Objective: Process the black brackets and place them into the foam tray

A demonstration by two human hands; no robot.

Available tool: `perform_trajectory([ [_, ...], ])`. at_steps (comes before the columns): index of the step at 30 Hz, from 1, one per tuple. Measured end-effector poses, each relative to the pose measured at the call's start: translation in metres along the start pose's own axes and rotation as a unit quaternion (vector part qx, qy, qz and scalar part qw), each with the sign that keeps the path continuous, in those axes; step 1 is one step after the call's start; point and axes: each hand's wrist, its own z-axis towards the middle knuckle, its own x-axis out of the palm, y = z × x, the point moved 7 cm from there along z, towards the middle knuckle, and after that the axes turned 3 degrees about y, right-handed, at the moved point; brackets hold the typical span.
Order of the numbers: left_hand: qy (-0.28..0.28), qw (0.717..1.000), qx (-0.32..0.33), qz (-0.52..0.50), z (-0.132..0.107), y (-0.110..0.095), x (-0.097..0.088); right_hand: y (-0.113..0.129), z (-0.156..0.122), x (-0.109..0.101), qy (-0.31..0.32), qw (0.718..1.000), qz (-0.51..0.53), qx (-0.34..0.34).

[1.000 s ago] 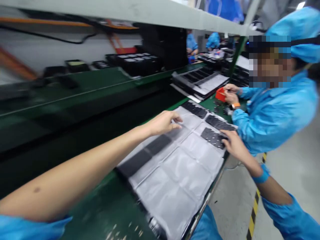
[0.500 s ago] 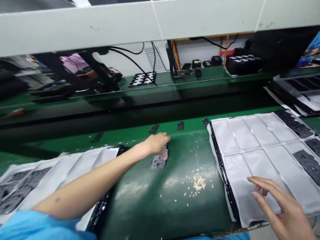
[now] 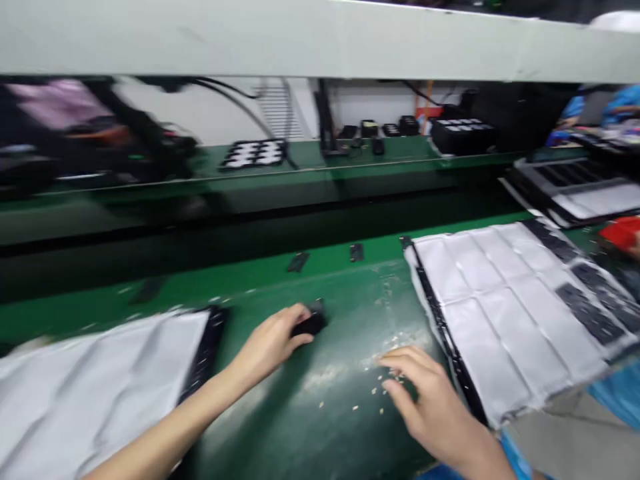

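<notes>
One dark part (image 3: 313, 320) is pinched between the thumb and fingers of my left hand (image 3: 273, 339), over the middle of the green tabletop (image 3: 350, 440); blur keeps me from telling whether it touches the surface. My right hand (image 3: 430, 403) has its thumb and fingers apart and loosely curled, over a scatter of small pale bits (image 3: 374, 391) and near the white-lined right tray (image 3: 460, 267). Dark flat pieces (image 3: 590, 313) lie at the far end of that tray. On the other side, to the left of the dark part, sits the white-lined left tray (image 3: 170, 360). Beyond my hands, a few dark plates (image 3: 357, 252) lie spaced along the back of the tabletop, and a red container (image 3: 623, 232) shows at the right.
</notes>
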Motion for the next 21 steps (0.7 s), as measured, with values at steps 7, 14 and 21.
perform_trajectory([
  [7,0.082,0.973,0.199,-0.085,0.024,-0.054,0.009,0.000,0.020,-0.004,-0.032,0.999,-0.015,0.034],
  [14,0.117,0.901,0.387,-0.158,0.055,-0.267,-0.029,-0.022,-0.010,-0.101,-0.223,0.972,0.038,0.067],
  [21,0.255,0.846,0.348,-0.312,0.116,-0.383,0.007,-0.104,-0.082,-0.175,-0.489,0.840,0.196,0.128],
])
